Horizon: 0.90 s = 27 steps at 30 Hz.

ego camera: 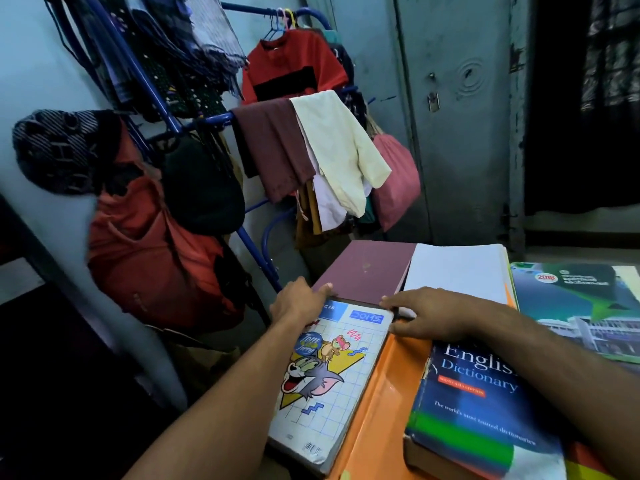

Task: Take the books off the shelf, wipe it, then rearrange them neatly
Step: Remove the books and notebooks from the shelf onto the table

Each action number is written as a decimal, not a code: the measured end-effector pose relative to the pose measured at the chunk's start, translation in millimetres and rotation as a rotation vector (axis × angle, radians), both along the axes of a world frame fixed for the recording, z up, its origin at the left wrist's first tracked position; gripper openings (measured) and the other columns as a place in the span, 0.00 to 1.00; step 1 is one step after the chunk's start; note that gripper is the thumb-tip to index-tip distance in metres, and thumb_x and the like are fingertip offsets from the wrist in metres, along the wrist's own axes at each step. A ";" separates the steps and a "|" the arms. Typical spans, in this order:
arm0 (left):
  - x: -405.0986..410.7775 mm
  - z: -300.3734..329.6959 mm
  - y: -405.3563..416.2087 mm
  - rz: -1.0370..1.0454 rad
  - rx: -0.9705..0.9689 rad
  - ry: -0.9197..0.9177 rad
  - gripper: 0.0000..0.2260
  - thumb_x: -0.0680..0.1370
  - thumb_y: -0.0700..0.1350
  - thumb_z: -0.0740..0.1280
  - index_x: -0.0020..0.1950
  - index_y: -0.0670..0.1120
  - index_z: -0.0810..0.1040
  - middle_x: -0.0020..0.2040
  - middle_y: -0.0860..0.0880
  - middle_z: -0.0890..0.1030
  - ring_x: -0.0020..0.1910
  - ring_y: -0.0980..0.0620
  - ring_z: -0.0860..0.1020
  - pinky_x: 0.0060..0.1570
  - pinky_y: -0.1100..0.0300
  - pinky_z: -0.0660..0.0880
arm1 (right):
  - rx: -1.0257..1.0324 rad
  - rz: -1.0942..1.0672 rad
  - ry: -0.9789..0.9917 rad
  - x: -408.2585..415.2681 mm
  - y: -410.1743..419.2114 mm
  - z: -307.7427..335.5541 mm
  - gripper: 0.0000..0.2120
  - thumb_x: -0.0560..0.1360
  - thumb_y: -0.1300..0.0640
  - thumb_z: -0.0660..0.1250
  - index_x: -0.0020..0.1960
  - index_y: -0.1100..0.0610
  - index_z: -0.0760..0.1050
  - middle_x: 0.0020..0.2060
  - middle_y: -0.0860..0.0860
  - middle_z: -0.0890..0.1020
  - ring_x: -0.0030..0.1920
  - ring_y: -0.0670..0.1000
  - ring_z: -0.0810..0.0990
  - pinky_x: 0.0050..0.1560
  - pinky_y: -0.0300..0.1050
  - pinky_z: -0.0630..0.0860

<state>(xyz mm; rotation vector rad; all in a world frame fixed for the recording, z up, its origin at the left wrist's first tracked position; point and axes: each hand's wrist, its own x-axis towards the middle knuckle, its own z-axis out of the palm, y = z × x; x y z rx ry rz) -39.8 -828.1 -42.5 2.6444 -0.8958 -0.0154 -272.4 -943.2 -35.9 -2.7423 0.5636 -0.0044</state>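
Crowded orange table (377,407): left hand (298,301) and right hand (427,315), fingers straight, pressed cartoon notebook (329,372) between clothes rack (214,116) and dictionary (481,403).

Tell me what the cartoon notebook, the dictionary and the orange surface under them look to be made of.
Cartoon notebook: paper pages under a thin printed card cover, matte; its corners look worn. Dictionary: thick paper block in a glossy printed cover, probably a softcover, scuffed at the spine edge. Orange surface: smooth and shiny with soft reflections, likely plastic or laminate; I cannot tell which.
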 end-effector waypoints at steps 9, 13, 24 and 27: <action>-11.1 30.4 151.7 -0.118 -0.304 0.098 0.23 0.75 0.64 0.70 0.66 0.55 0.78 0.54 0.53 0.82 0.57 0.50 0.80 0.61 0.51 0.76 | -0.210 0.176 -0.324 10.3 81.8 55.7 0.15 0.78 0.48 0.69 0.62 0.51 0.78 0.57 0.46 0.82 0.58 0.49 0.79 0.58 0.44 0.73; 14.8 22.9 276.2 0.079 -0.405 0.016 0.26 0.72 0.66 0.69 0.66 0.55 0.77 0.63 0.50 0.78 0.62 0.50 0.77 0.64 0.52 0.75 | -0.209 0.470 -0.294 70.6 196.3 82.0 0.14 0.76 0.42 0.68 0.59 0.45 0.77 0.52 0.40 0.81 0.53 0.43 0.79 0.55 0.41 0.74; 111.9 -37.9 515.8 0.567 -0.861 0.022 0.21 0.78 0.45 0.73 0.69 0.49 0.72 0.67 0.46 0.77 0.60 0.51 0.79 0.58 0.55 0.77 | 0.126 0.537 -0.266 269.4 427.4 34.0 0.27 0.77 0.40 0.69 0.70 0.52 0.70 0.53 0.47 0.80 0.52 0.48 0.81 0.54 0.46 0.78; 146.8 -47.2 533.9 0.511 -0.890 0.038 0.28 0.79 0.39 0.71 0.77 0.47 0.65 0.73 0.45 0.72 0.62 0.52 0.77 0.57 0.60 0.72 | 0.169 0.436 -0.278 310.3 461.9 16.7 0.30 0.77 0.40 0.69 0.72 0.53 0.67 0.56 0.49 0.80 0.56 0.51 0.80 0.56 0.47 0.78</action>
